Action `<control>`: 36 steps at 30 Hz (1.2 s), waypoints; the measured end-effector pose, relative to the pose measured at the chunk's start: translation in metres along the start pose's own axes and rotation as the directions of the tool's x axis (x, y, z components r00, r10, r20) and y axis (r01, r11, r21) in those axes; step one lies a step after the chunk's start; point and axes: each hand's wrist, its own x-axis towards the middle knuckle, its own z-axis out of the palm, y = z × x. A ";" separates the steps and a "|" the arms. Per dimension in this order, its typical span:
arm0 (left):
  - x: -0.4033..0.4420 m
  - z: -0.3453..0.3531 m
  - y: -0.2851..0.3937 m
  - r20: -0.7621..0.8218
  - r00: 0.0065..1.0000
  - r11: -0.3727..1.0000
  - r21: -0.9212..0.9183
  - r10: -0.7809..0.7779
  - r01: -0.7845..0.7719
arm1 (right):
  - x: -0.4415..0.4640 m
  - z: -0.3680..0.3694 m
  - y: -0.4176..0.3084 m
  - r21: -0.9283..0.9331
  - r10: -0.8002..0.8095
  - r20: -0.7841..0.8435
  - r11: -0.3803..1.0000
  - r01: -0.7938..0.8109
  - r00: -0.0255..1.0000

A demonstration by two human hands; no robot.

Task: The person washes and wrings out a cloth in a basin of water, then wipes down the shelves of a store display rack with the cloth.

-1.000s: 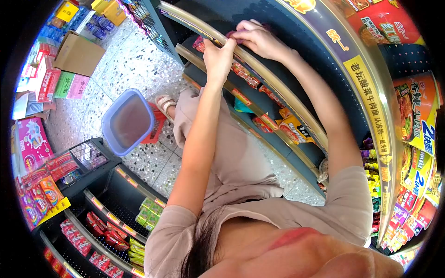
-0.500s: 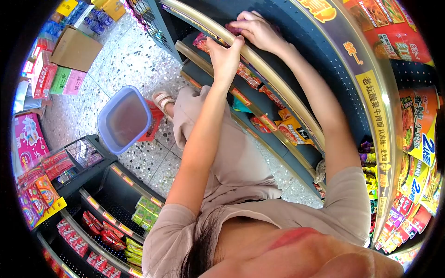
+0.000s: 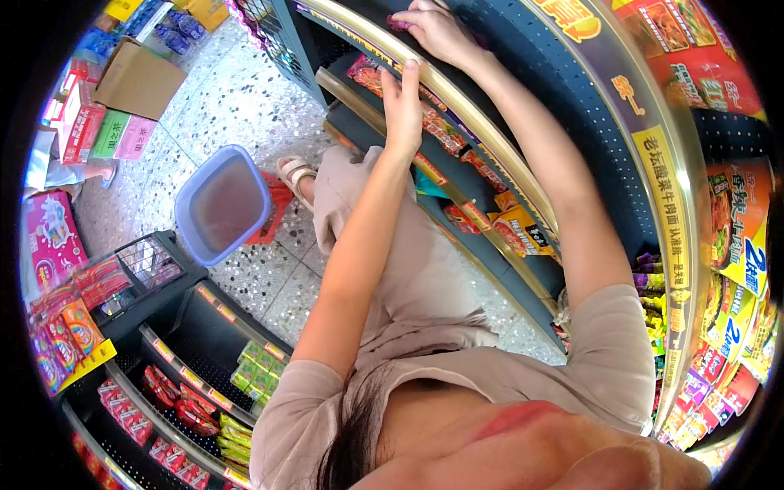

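Observation:
My right hand [image 3: 437, 34] is on the dark upper shelf [image 3: 523, 90], its fingers closed on a crumpled purple cloth [image 3: 399, 23] that shows at the fingertips and beside the palm. Lower and to the left, my left hand [image 3: 403, 110] touches the gold-coloured front rail [image 3: 457, 102] of that shelf with its fingers apart, holding nothing. Under the rail, red snack packets [image 3: 442, 131] lie on the shelf below.
A blue-purple basin [image 3: 223, 206] of murky water rests on a red stool [image 3: 273, 211] at the left. An open carton [image 3: 140, 80] stands behind it. A low rack [image 3: 175, 327] of sweets is at the lower left. Another person's foot [image 3: 106, 175] shows at the far left.
My right hand has moved along the shelf toward the top left with the cloth. The fingers of my left hand have loosened on the rail. Another person's foot has come into view.

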 end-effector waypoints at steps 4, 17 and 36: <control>-0.006 -0.004 0.003 0.034 0.990 0.984 -0.111 -0.134 0.137 | -0.006 -0.007 -0.002 0.030 0.014 0.021 0.999 -0.015 1.000; -0.011 -0.016 0.008 0.171 0.951 0.940 -0.179 -0.260 0.289 | -0.067 -0.035 0.002 -0.105 0.064 0.151 0.993 -0.049 0.986; -0.016 -0.004 0.017 0.148 0.945 0.878 -0.350 -0.292 0.326 | -0.037 -0.022 0.027 -0.140 -0.022 0.087 0.990 0.034 0.996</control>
